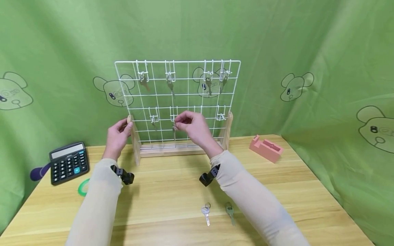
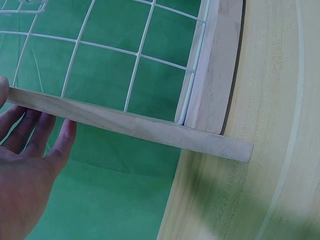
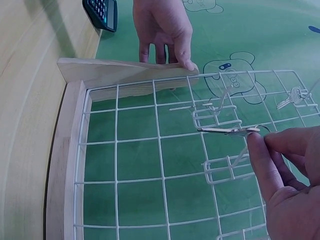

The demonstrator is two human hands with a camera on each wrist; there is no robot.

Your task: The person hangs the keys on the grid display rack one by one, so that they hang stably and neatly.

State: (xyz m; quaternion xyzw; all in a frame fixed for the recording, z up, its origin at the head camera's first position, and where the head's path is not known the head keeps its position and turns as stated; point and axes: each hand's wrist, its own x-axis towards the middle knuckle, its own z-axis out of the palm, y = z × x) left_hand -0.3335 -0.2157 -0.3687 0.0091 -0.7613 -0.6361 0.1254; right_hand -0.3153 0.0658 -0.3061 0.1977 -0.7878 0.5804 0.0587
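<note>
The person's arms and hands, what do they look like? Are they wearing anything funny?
The left sleeve and right sleeve are long, plain and cream-coloured, a bit wrinkly near the wrists. A chunky little black camera sits at the left wrist, and another black camera at the right. The left hand and right hand wear no gloves.

Barrier behind key: wire grid

Head cam looks fwd/down at whole rack from in front, farthest off; L wrist cam, rolled sideways, faces rack's L end up close; R wrist cam, also rolled, looks across rack, both sharing its L post w/ L hand.
</note>
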